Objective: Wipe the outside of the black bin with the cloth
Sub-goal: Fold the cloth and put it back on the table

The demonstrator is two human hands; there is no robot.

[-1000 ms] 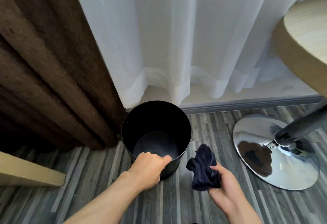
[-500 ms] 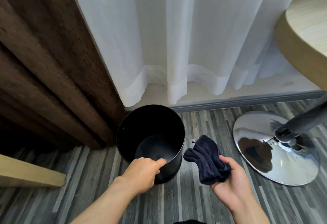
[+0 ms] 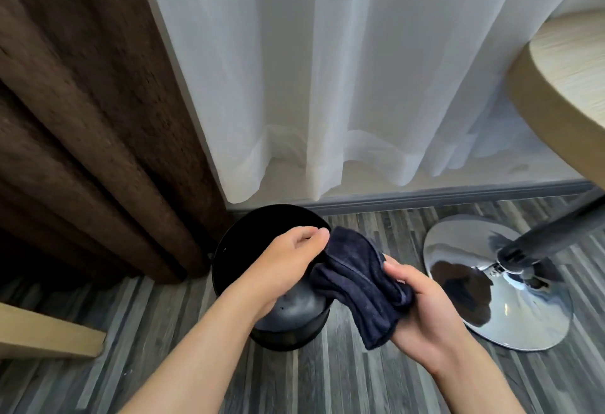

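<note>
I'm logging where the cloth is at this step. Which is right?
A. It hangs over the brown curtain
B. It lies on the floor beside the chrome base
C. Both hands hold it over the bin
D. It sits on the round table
C: the dark cloth is gripped by the right hand and pinched by the left hand above the black bin.

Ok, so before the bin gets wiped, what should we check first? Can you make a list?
1. Cloth in hand: ok. The right hand holds the dark cloth, and the left hand pinches its top corner.
2. Cloth spread flat for wiping: not ok, it is bunched and folded.
3. Black bin held steady: not ok, neither hand has a grip on it.
4. Cloth touching the bin's outside: not ok, it hangs above the rim.
5. Room around the bin: not ok on the left, where the brown curtain sits close against it.
6. Dirt on the outside: cannot tell.
</note>
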